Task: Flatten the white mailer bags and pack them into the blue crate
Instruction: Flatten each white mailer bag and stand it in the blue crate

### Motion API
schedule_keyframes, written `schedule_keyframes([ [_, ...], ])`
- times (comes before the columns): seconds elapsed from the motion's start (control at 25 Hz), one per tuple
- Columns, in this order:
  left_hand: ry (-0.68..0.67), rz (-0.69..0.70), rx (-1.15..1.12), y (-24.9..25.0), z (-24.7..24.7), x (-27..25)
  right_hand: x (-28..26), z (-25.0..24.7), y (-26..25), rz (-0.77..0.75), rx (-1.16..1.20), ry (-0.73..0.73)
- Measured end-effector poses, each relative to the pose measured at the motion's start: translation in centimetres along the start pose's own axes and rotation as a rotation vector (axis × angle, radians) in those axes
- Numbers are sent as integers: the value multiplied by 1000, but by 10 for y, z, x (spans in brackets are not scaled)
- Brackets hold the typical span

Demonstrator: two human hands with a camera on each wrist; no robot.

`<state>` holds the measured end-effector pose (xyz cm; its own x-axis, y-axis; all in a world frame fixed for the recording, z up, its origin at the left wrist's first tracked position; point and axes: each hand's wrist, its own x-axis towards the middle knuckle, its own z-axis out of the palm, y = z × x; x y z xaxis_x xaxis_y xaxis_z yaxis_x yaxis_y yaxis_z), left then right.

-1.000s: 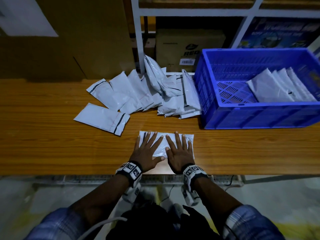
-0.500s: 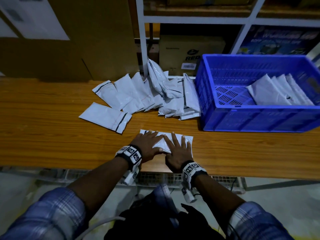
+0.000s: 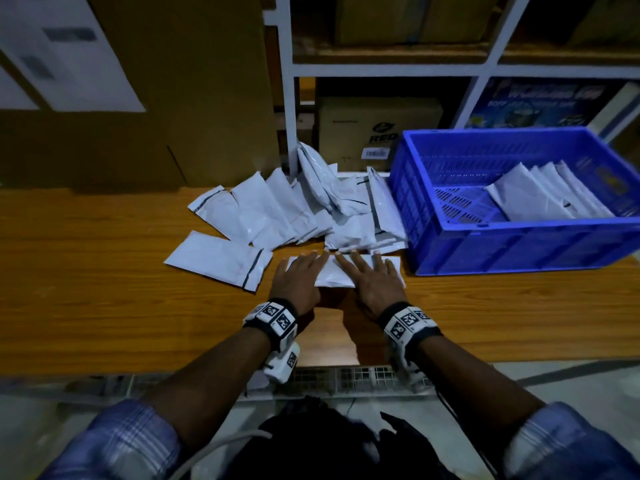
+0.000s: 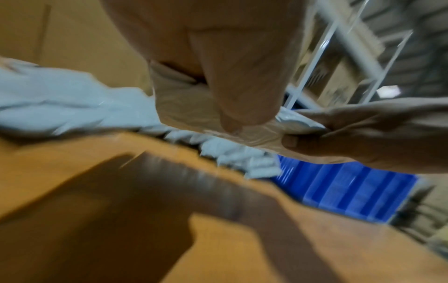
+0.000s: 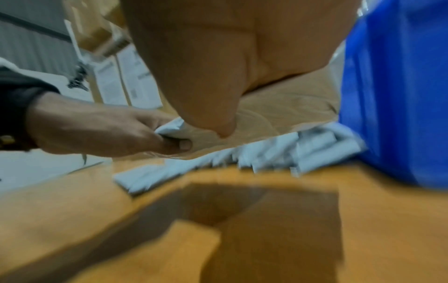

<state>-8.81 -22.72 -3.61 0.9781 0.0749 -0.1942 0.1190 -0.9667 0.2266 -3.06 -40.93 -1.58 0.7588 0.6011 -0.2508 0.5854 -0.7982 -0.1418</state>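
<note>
I hold one white mailer bag (image 3: pixel 334 276) by both ends, just above the wooden table (image 3: pixel 104 289); its shadow falls beneath it. My left hand (image 3: pixel 298 273) grips the left end and my right hand (image 3: pixel 373 278) the right end, fingers on top and thumbs underneath. The left wrist view shows the right hand (image 4: pixel 358 132) pinching the mailer bag (image 4: pixel 189 107). The right wrist view shows the left hand (image 5: pixel 101 130) pinching it. The blue crate (image 3: pixel 519 227) stands at the right with several flat mailers (image 3: pixel 540 197) inside.
A loose pile of white mailers (image 3: pixel 311 209) lies just beyond my hands, against the crate's left wall. One flat mailer (image 3: pixel 218 259) lies apart at the left. White shelving (image 3: pixel 287 98) and cardboard boxes (image 3: pixel 374 133) stand behind the table.
Both hands went from pressing flat on the mailer near the table's front edge to gripping its ends. They have carried it up and forward, close to the pile.
</note>
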Motion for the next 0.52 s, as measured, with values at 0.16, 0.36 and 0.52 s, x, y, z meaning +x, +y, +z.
schedule_keyframes([
  [0.16, 115, 75, -40, -9, -51, 18, 4, -54, -17, 43, -94, 122],
  [0.36, 285, 256, 78, 14, -124, 62, 9, -116, 0, 149, -159, 284],
  [0.52, 398, 427, 175, 62, -174, 111, 11, -158, 49, 224, -177, 363],
])
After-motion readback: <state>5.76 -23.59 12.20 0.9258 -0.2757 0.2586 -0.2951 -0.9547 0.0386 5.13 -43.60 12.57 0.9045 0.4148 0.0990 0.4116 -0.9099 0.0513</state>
